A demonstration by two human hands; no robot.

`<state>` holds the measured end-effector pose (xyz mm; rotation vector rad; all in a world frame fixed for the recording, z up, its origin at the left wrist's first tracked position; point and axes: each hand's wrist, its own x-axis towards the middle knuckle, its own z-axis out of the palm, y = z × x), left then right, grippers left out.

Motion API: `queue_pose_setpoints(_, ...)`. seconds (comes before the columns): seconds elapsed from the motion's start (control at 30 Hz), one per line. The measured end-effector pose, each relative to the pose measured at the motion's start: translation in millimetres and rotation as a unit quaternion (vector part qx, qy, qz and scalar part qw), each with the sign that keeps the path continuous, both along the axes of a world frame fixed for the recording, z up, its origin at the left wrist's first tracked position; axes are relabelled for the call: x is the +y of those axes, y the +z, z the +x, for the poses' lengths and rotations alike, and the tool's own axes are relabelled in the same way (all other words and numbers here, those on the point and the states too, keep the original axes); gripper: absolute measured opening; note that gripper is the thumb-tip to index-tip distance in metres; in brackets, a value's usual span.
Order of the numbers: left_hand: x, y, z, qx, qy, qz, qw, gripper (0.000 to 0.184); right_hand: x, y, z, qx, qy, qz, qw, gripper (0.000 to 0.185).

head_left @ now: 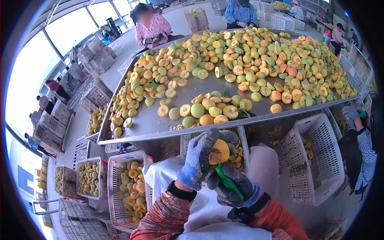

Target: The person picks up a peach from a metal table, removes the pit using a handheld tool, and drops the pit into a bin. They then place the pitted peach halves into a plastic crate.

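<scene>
My left hand (199, 154), in a dirty blue and grey work glove, is closed around a halved yellow peach (221, 149). The brown pit area of its cut face points toward my right hand (236, 188). That hand, gloved too, is wrapped around a green-handled pitting tool (227, 181). The tool's tip is at the cut face; the glove and fruit hide how deep it sits. Both hands are above my lap, before the near edge of a metal table (168, 137). A small group of peaches (216, 110) lies close to that edge.
A large heap of halved peaches (260, 60) covers much of the table. Crates of peaches (134, 188) stand to my left; a tilted white crate (316, 160) is at right. Co-workers sit across the table (154, 28), and a gloved co-worker's arm (354, 120) reaches in at right.
</scene>
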<state>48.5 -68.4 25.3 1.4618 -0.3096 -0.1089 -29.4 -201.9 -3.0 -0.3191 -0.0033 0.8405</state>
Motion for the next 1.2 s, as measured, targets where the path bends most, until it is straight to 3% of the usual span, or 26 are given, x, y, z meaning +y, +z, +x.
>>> queue_pose_setpoints(0.03, -2, -3, 5, 0.082, -0.015, -0.067, 0.994, 0.038, -3, -1, 2, -0.007, -0.001, -0.005, 1.0, 0.048)
queue_pose_setpoints(0.07, -1, -4, 7, 0.286, -0.037, -0.232, 0.929, 0.041, -7, 0, 4, -0.039, -0.004, 0.013, 0.999, 0.049)
queue_pose_setpoints(0.1, 4, -7, 9, 0.281, -0.036, -0.237, 0.929, 0.041, -11, 0, 8, -0.07, -0.003, 0.031, 0.997, 0.05)
queue_pose_setpoints(0.17, 30, -25, 10, 0.283, 0.098, -0.217, 0.929, 0.042, -20, -2, 19, -0.078, -0.039, -0.012, 0.996, 0.048)
queue_pose_setpoints(0.23, 87, -29, 10, 0.218, 0.144, -0.123, 0.957, 0.042, -27, -28, 39, -0.087, -0.075, -0.047, 0.992, 0.047)
queue_pose_setpoints(0.27, 118, -30, 4, 0.188, 0.181, -0.071, 0.963, 0.04, -26, -67, 54, -0.291, -0.196, -0.381, 0.855, 0.042)
queue_pose_setpoints(0.3, 152, -34, -4, 0.158, 0.217, -0.015, 0.963, 0.037, -24, -92, 59, -0.439, -0.284, -0.642, 0.561, 0.037)
queue_pose_setpoints(0.33, 205, -71, -5, 0.073, 0.28, 0.117, 0.95, 0.036, -23, -99, 56, -0.438, -0.287, -0.636, 0.567, 0.037)
queue_pose_setpoints(0.37, 249, -104, -6, -0.014, 0.335, 0.244, 0.91, 0.035, -22, -105, 54, -0.357, -0.263, -0.6, 0.666, 0.033)
queue_pose_setpoints(0.4, 263, -96, -20, -0.006, 0.342, 0.466, 0.816, 0.034, -19, -107, 55, -0.269, -0.231, -0.554, 0.753, 0.029)
queue_pose_setpoints(0.43, 271, -86, -32, 0.007, 0.327, 0.662, 0.674, 0.035, -13, -92, 52, -0.264, -0.227, -0.548, 0.761, 0.029)
queue_pose_setpoints(0.5, 267, -84, -21, 0.046, 0.342, 0.634, 0.692, 0.035, -8, -58, 52, -0.222, -0.136, -0.595, 0.76, 0.025)
queue_pose_setpoints(0.57, 239, -84, 13, -0.042, 0.333, 0.551, 0.764, 0.034, -3, -83, 52, -0.283, -0.194, -0.569, 0.747, 0.026)
queue_pose_setpoints(0.63, 208, -101, 65, -0.07, 0.293, 0.401, 0.865, 0.032, -3, -74, 51, -0.231, -0.148, -0.536, 0.799, 0.029)
queue_pose_setpoints(0.7, 155, -98, 112, 0.011, 0.251, 0.398, 0.882, 0.032, -8, -65, 49, -0.208, -0.129, -0.545, 0.802, 0.032)
queue_pose_setpoints(0.73, 123, -82, 128, -0.029, 0.237, 0.508, 0.827, 0.037, -11, -64, 49, -0.196, -0.084, -0.55, 0.807, 0.034)
queue_pose_setpoints(0.77, 111, -84, 142, -0.033, 0.217, 0.503, 0.836, 0.037, -14, -65, 48, -0.178, -0.045, -0.558, 0.809, 0.037)
queue_pose_setpoints(0.83, 72, -101, 183, -0.011, 0.159, 0.682, 0.713, 0.047, -21, -73, 45, -0.27, -0.062, -0.587, 0.76, 0.045)
queue_pose_setpoints(0.87, 58, -105, 190, 0.024, 0.129, 0.684, 0.717, 0.056, -19, -90, 42, -0.313, -0.105, -0.594, 0.733, 0.048)
queue_pose_setpoints(0.9, 51, -122, 197, 0.009, 0.135, 0.717, 0.684, 0.059, -17, -104, 40, -0.356, -0.14, -0.602, 0.701, 0.051)
queue_pose_setpoints(0.97, 59, -138, 211, -0.004, 0.119, 0.688, 0.716, 0.058, -20, -104, 44, -0.331, -0.108, -0.566, 0.747, 0.06)
queue_pose_setpoints(1.07, 95, -162, 224, -0.09, 0.104, 0.658, 0.741, 0.053, -27, -92, 50, -0.331, -0.088, -0.578, 0.74, 0.063)
queue_pose_setpoints(1.1, 114, -179, 234, -0.076, 0.11, 0.516, 0.846, 0.049, -28, -88, 52, -0.34, -0.087, -0.575, 0.739, 0.063)
queue_pose_setpoints(1.13, 120, -163, 224, -0.06, 0.12, 0.363, 0.922, 0.045, -27, -84, 50, -0.331, -0.092, -0.602, 0.721, 0.058)
queue_pose_setpoints(1.17, 134, -146, 209, 0.104, 0.091, 0.08, 0.987, 0.039, -23, -79, 47, -0.328, -0.09, -0.62, 0.707, 0.053)
queue_pose_setpoints(1.2, 93, -83, 167, 0.157, 0.127, -0.006, 0.979, 0.04, -21, -72, 43, -0.329, -0.129, -0.621, 0.699, 0.051)
